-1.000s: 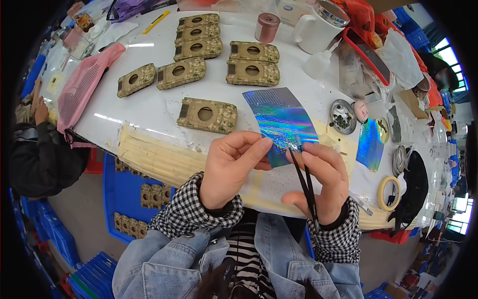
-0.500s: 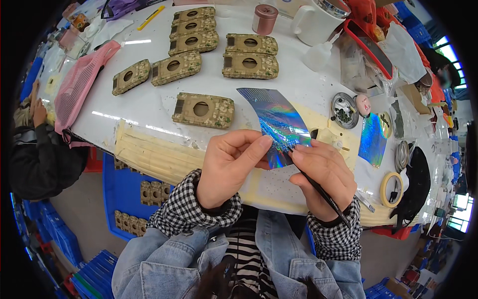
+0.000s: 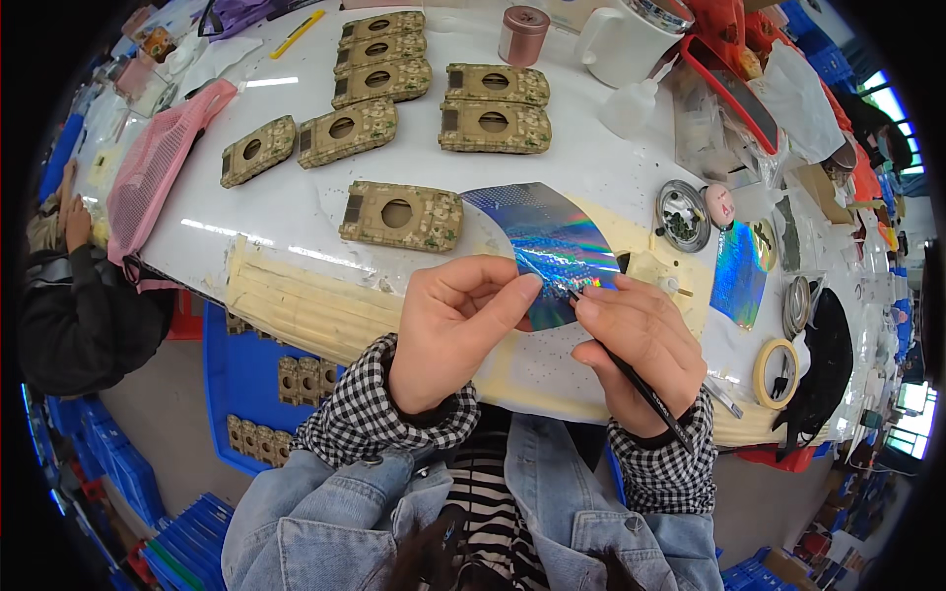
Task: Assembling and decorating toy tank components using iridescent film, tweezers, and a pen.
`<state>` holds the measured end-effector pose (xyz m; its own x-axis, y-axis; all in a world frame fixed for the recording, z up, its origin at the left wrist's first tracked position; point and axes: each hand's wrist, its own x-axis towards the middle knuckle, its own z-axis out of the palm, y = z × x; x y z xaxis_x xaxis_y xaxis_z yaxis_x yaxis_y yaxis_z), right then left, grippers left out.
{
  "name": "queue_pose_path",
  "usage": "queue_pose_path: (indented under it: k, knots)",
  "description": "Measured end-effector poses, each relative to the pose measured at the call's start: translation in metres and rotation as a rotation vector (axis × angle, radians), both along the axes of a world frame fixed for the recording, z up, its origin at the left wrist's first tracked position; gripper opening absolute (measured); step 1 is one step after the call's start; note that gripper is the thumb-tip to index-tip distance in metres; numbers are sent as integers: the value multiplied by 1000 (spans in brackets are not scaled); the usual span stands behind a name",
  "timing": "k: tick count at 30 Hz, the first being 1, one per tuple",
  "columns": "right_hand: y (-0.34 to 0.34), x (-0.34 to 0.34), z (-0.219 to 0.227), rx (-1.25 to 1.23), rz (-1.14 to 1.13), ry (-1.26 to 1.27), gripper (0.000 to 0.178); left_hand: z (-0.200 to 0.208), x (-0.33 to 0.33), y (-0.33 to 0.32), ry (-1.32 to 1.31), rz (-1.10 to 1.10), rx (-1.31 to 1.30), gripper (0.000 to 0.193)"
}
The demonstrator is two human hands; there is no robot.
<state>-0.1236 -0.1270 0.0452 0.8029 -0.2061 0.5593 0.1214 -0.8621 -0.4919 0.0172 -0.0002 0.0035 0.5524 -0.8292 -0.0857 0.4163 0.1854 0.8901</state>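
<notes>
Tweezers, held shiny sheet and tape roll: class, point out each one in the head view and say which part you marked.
Tweezers [image 3: 646,393]: head view, on the black handle.
Held shiny sheet [image 3: 554,238]: head view, on its uncovered middle.
Tape roll [image 3: 760,376]: head view, on the ring's left side.

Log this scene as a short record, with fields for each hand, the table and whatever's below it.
Left hand: pinching a shiny holographic sheet
Right hand: holding black tweezers, tips at the sheet's lower part
Nearest part: camouflage hull with a round opening, lying left of the sheet
Table, farther back: seven more hulls, white mug
Table, right side: second holographic sheet, tape roll
Below table, left: blue tray containing similar hulls
</notes>
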Motion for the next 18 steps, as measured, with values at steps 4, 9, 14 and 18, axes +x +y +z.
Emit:
queue_pose_path:
  k: [4,9,14,18]
  knots:
    - [0,0,1,1,-5,2,35,1,-1,0,-12,1,-7,12]
    - [0,0,0,-4,-4,-4,35,2,-1,0,-17,-6,-13,11]
    - [1,-2,1,13,0,-15,38,-1,1,1,-6,44,-20,7]
    - [1,-1,2,28,6,-16,37,2,0,-2,0,90,-6,12]
